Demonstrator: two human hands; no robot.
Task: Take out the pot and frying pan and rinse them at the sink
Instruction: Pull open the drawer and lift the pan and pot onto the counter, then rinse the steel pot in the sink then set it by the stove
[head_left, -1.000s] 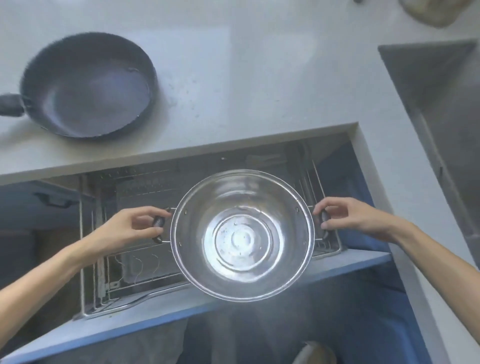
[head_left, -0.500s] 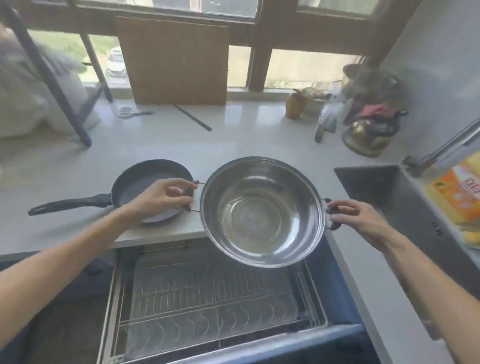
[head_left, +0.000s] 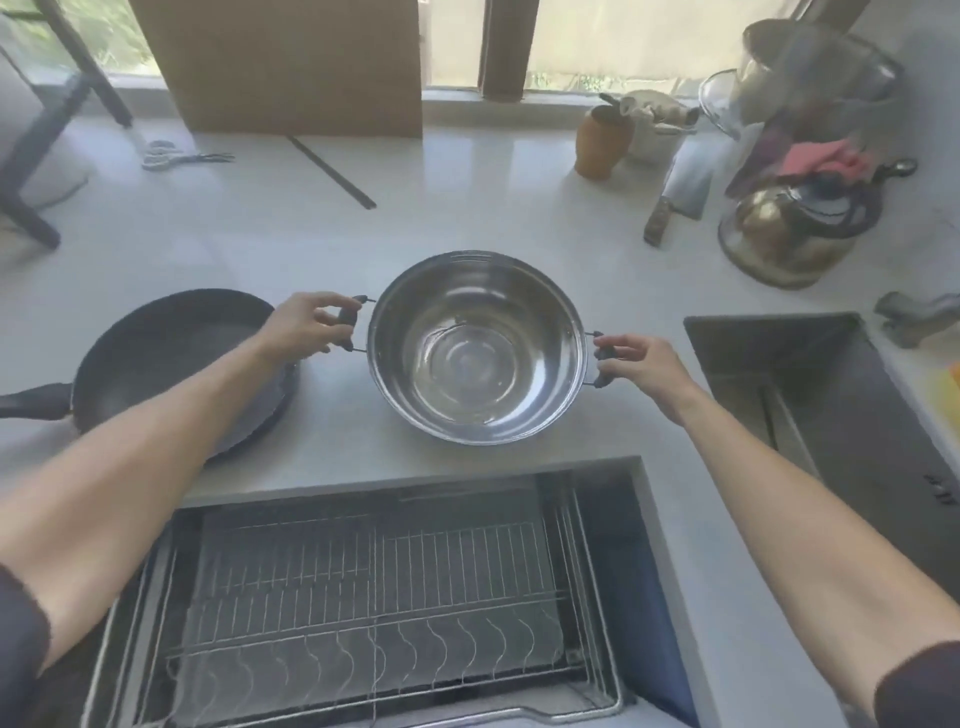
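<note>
A shiny steel pot (head_left: 475, 348) with two dark side handles is on the pale counter (head_left: 467, 218), just behind the open drawer. My left hand (head_left: 304, 325) grips its left handle and my right hand (head_left: 636, 364) holds its right handle. The pot is empty and upright. A black frying pan (head_left: 171, 358) lies on the counter to the left, its handle pointing left, partly hidden by my left forearm. The dark sink (head_left: 831, 395) is sunk into the counter at the right.
An open pull-out drawer with a bare wire rack (head_left: 374, 597) fills the foreground. At the back right stand a kettle (head_left: 789, 228), a cleaver (head_left: 680, 192), an orange jar (head_left: 602, 140) and glassware. A wooden board (head_left: 291, 62) leans on the window; scissors (head_left: 176, 156) lie at back left.
Both hands lifted the pot out of the drawer, up over the counter edge, and brought it down onto the counter between the frying pan and the sink.
</note>
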